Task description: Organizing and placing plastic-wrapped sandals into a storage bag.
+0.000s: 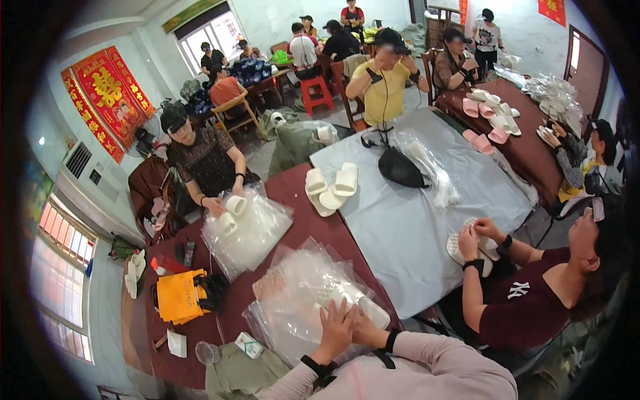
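Observation:
My left hand (335, 331) lies with fingers stretched apart over clear plastic at the near edge of the table. Right beside it my right hand (367, 331) has its fingers bent closed on a clear plastic bag, partly hidden. A white slipper (375, 313) shows at the right hand's fingertips, seemingly inside the bag. Beneath and beyond the hands spreads a pile of clear plastic bags (277, 303). Across the table, a person works at another stack of clear bags (257, 230) with white slippers (233, 208) on it.
White slippers (331, 189) stand mid-table, by a grey-blue sheet (400, 260) bearing a black pouch (402, 167). To my left lie a yellow bag (180, 297), a clear cup (207, 353) and green-grey cloth (247, 373). A person at right handles white slippers (460, 250).

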Tool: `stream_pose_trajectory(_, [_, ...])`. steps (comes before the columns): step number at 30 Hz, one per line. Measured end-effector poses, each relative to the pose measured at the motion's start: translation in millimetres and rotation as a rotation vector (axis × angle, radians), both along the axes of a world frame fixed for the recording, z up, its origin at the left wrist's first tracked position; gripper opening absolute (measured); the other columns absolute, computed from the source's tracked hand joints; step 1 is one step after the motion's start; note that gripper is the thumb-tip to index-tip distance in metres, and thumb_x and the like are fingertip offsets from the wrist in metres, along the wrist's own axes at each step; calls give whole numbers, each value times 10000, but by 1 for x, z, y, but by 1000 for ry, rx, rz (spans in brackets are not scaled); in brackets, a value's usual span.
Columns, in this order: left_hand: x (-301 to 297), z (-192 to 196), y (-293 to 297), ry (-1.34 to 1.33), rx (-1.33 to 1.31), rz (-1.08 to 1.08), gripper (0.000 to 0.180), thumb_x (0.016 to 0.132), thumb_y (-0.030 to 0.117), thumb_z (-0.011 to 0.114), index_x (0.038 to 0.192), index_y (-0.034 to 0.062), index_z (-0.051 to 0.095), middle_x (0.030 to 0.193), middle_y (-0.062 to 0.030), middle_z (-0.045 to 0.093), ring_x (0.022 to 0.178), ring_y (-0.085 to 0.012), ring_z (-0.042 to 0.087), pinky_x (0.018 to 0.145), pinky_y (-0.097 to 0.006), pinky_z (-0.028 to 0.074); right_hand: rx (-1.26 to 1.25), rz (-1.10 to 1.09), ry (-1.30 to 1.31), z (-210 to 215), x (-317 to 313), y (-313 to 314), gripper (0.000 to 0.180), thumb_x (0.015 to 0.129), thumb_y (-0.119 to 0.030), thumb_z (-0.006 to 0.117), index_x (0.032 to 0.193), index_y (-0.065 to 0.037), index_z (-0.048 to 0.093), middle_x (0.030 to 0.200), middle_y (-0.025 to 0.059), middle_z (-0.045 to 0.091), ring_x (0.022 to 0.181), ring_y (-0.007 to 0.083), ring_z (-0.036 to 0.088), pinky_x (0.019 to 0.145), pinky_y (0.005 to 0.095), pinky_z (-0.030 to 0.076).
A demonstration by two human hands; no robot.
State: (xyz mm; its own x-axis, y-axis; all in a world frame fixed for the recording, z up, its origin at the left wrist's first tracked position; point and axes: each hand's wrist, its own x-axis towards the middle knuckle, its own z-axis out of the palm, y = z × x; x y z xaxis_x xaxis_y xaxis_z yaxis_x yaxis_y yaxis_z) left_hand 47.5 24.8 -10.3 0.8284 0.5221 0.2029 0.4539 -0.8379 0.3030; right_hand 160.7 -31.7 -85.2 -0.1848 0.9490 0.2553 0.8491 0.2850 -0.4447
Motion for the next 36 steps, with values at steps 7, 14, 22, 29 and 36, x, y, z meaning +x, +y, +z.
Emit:
stream_pose_trajectory(7, [-5, 4, -1, 31, -98, -306, 495, 818, 164, 541, 1303, 154, 445, 1395, -117, 348, 1293, -422, 249, 988, -658, 131, 254, 16, 144, -32, -6, 14, 583, 816, -260, 510, 1353, -116, 334, 1403, 108, 314, 1292, 332, 262, 1041, 561, 172])
stream_pose_trajectory(14, [-14, 2, -9, -119, -135, -483, 521, 776, 194, 580, 1281, 129, 472, 1392, -158, 339, 1305, -437, 216, 996, -655, 78, 110, -61, 500, 33, -2, 34, 468, 803, -265, 527, 1245, -123, 468, 1252, 89, 476, 1144, 330, 427, 941, 569, 289])
stream_pose_trajectory(22, [-47, 16, -4, 233, 24, 124, 728, 753, 264, 602, 1365, 37, 278, 1407, -288, 173, 1254, -529, 193, 973, -679, 106, 181, -312, 261, 17, 6, 37, 391, 755, -279, 621, 1078, -68, 561, 942, 166, 521, 894, 342, 497, 797, 451, 363])
stream_pose_trajectory(29, [-51, 3, -5, 117, 101, 261, 535, 794, 145, 537, 1296, 18, 402, 1281, -242, 402, 1118, -428, 414, 931, -513, 323, 156, -415, 199, 20, 5, 36, 413, 746, -311, 632, 1087, -90, 559, 909, 133, 525, 879, 308, 512, 788, 474, 332])
stream_pose_trajectory(36, [-46, 6, -23, 30, -180, 120, 449, 792, 26, 490, 1240, 14, 467, 900, -171, 549, 746, -328, 532, 646, -382, 453, -62, -250, -158, 42, 22, 22, 401, 766, -280, 572, 1122, -99, 540, 1105, 119, 537, 1029, 281, 486, 967, 596, 226])
